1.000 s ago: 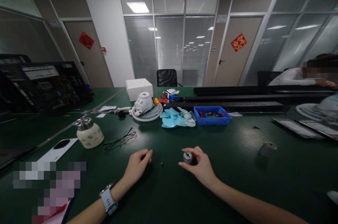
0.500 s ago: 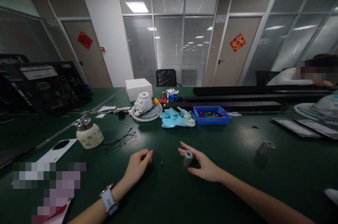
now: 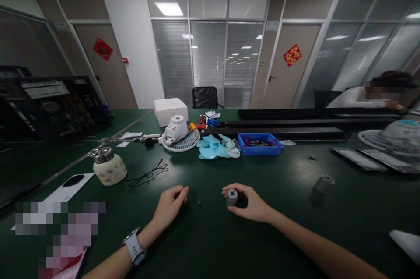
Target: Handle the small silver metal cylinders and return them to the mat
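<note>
A grey metal cylinder [image 3: 231,199] with small dark holes in its top face stands upright on the green table. Around it curl the fingers and thumb of my right hand [image 3: 247,202], closed on its sides. To the left, my left hand [image 3: 171,203] rests on the table with its fingers folded in and the thumb against them; whatever may be inside is hidden. Between the two hands lies a tiny dark round part [image 3: 199,203], nearer to my left hand and touched by neither. A similar grey cylinder [image 3: 324,184] stands farther right.
Beyond my hands are light-blue fan blades [image 3: 218,146], a blue tray [image 3: 260,151] of wires and a white fan body [image 3: 179,132]. Left are eyeglasses [image 3: 149,174], a cream jar [image 3: 110,171] and a white phone [image 3: 65,193]. Another person [image 3: 357,97] leans at the far right.
The fingers of my right hand have drawn in from a looser, spread pose and closed around the grey cylinder. My left hand stays folded in the same place.
</note>
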`<state>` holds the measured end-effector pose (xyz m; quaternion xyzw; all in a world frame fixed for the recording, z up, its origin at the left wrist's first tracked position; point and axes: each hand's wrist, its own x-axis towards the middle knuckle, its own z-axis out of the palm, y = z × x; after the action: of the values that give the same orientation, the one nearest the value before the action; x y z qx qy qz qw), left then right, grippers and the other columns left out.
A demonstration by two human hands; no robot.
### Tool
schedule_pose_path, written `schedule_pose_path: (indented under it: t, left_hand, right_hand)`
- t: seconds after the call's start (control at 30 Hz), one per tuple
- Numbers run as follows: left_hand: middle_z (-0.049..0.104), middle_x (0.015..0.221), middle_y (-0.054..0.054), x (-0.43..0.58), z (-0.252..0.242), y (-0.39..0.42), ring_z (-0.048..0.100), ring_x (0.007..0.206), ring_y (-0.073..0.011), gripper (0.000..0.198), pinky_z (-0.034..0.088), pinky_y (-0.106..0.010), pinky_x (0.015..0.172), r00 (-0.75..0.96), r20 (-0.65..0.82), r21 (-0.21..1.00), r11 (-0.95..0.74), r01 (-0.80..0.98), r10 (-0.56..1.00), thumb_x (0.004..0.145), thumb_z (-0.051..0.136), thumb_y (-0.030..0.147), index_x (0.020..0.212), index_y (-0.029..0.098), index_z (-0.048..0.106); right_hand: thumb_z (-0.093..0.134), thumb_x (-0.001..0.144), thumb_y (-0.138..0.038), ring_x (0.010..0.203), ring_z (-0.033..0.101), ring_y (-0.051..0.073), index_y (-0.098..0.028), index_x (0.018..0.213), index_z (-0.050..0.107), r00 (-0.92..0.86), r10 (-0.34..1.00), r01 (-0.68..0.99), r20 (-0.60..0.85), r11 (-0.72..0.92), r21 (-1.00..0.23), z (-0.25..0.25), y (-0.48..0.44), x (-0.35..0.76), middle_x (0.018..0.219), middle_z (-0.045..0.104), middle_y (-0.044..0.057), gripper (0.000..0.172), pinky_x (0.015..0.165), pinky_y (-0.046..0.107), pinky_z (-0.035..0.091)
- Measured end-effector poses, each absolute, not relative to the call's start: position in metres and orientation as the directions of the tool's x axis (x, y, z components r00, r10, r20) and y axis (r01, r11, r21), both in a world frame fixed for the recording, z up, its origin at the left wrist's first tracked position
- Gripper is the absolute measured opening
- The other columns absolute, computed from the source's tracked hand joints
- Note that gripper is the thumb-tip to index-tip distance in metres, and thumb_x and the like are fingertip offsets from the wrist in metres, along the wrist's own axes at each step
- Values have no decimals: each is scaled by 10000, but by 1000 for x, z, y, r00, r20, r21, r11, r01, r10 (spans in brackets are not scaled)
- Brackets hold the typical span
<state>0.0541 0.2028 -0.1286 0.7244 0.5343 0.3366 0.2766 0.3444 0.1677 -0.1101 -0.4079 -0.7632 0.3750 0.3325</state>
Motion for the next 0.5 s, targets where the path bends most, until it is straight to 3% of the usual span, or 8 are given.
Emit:
schedule_pose_path:
  t: [0.13, 0.23, 0.33, 0.5]
  left_hand:
    - [544, 565, 13, 55, -127, 203, 507, 569, -152, 482, 336, -246, 584, 206, 196, 762, -281, 584, 959, 881, 398, 519, 565, 181, 530]
    - [537, 553, 14, 55, -128, 203, 501, 557, -152, 484, 329, -248, 576, 204, 198, 759, -282, 587, 959, 875, 399, 523, 559, 181, 531]
    - [538, 554, 13, 55, -129, 203, 501, 555, -152, 485, 327, -250, 575, 204, 200, 757, -283, 588, 958, 873, 396, 524, 558, 180, 531]
    - [536, 559, 17, 54, -131, 204, 504, 560, -152, 478, 324, -250, 577, 216, 196, 752, -288, 593, 957, 876, 394, 521, 575, 180, 541]
  right_hand:
    - [696, 728, -353, 1021, 597, 202, -211, 1082, 588, -371, 908, 452, 195, 360, -816, -105, 170, 348, 1075, 647, 47, 396, 923, 384, 455]
    - [694, 710, -362, 939, 617, 185, -217, 1019, 572, -334, 921, 579, 203, 370, -726, -99, 180, 370, 1007, 657, 27, 362, 860, 343, 474]
    - [674, 702, -353, 848, 625, 185, -217, 970, 577, -239, 957, 801, 165, 291, -524, -88, 198, 416, 918, 664, 22, 316, 772, 314, 476]
    - [737, 582, -283, 848, 636, 197, -230, 897, 656, 23, 993, 994, -117, -35, -100, -65, 225, 509, 912, 672, 27, 329, 707, 268, 465]
